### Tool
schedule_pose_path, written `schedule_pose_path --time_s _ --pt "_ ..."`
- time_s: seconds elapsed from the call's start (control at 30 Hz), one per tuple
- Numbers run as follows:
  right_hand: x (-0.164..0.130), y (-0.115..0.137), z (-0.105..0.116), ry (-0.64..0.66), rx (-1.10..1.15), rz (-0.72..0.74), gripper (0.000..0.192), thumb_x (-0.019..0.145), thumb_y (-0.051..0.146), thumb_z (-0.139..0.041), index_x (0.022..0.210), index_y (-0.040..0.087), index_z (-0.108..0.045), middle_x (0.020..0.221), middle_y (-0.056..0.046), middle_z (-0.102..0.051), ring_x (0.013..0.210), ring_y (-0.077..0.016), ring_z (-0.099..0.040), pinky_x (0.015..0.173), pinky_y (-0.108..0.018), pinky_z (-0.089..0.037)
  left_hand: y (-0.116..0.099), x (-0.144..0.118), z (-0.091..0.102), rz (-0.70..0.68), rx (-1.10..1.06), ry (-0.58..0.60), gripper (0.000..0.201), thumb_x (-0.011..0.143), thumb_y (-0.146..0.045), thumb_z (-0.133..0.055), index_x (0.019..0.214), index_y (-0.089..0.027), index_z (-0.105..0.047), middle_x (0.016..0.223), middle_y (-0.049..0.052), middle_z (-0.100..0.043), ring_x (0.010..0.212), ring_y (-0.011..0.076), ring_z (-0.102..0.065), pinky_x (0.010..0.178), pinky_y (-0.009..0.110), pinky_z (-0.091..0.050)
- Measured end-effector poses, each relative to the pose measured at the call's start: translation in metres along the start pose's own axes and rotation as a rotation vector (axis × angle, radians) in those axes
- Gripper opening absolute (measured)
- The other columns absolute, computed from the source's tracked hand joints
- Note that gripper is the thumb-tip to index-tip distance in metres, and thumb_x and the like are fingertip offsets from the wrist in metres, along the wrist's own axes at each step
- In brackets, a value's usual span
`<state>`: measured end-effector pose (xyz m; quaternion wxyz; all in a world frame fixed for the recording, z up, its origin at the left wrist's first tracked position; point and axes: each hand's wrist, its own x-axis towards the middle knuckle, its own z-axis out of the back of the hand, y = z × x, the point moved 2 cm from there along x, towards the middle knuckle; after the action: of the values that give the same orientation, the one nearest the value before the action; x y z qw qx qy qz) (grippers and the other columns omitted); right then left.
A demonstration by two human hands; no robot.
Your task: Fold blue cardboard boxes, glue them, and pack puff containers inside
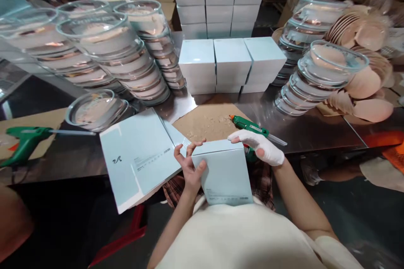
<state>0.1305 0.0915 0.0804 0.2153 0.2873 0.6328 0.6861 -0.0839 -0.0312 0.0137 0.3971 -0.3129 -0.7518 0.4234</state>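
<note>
I hold a pale blue cardboard box [225, 174] against my body at the table's near edge. My left hand [189, 167] is bare and grips the box's left side, fingers spread over its top left corner. My right hand [260, 145], in a white glove, presses on the box's top right edge. A green glue gun [249, 126] lies just behind my right hand on a brown cardboard sheet [205, 119]. A stack of flat, unfolded pale blue box blanks [139, 155] lies to the left of the box.
Three assembled boxes [232, 63] stand in a row behind the cardboard, with more stacked behind. Stacks of glass bowls [104, 46] fill the back left, others [315, 75] the right beside round wooden lids [366, 71]. A second green glue gun [25, 141] lies far left.
</note>
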Motion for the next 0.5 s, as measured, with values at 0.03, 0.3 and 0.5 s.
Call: schedule_pose_path --time_s 0.03,0.3,0.5 --pt "-0.002 0.006 0.001 0.055 -0.068 0.028 0.085 0.070 0.087 -0.077 0.121 0.019 -0.075 0.128 -0.013 -0.071 0.121 -0.0289 -0.066 0.108 -0.043 -0.053 0.001 0.002 0.002 -0.022 -0.021 0.023 0.063 0.091 -0.047 -0.079 0.142 -0.045 -0.042 0.121 0.002 -0.066 0.120 0.0264 -0.070 0.103 0.047 -0.055" --pt "0.011 0.028 0.001 0.356 -0.474 0.241 0.036 0.102 0.046 -0.067 0.126 0.020 -0.076 0.122 -0.012 -0.064 0.116 -0.0204 -0.064 0.107 -0.039 -0.053 -0.006 0.008 0.001 -0.047 0.149 0.182 0.025 0.091 -0.046 -0.078 0.099 -0.024 -0.072 0.116 0.008 -0.066 0.117 0.0288 -0.068 0.101 0.047 -0.054" --pt "-0.043 -0.003 0.019 -0.145 -0.094 -0.123 0.079 0.077 0.076 -0.081 0.136 0.027 -0.066 0.124 -0.011 -0.069 0.101 -0.0202 -0.073 0.084 -0.033 -0.063 -0.033 0.021 0.006 -0.120 0.126 -0.139 0.021 0.092 -0.038 -0.078 0.104 -0.026 -0.066 0.117 0.004 -0.069 0.115 0.0256 -0.070 0.110 0.046 -0.048"
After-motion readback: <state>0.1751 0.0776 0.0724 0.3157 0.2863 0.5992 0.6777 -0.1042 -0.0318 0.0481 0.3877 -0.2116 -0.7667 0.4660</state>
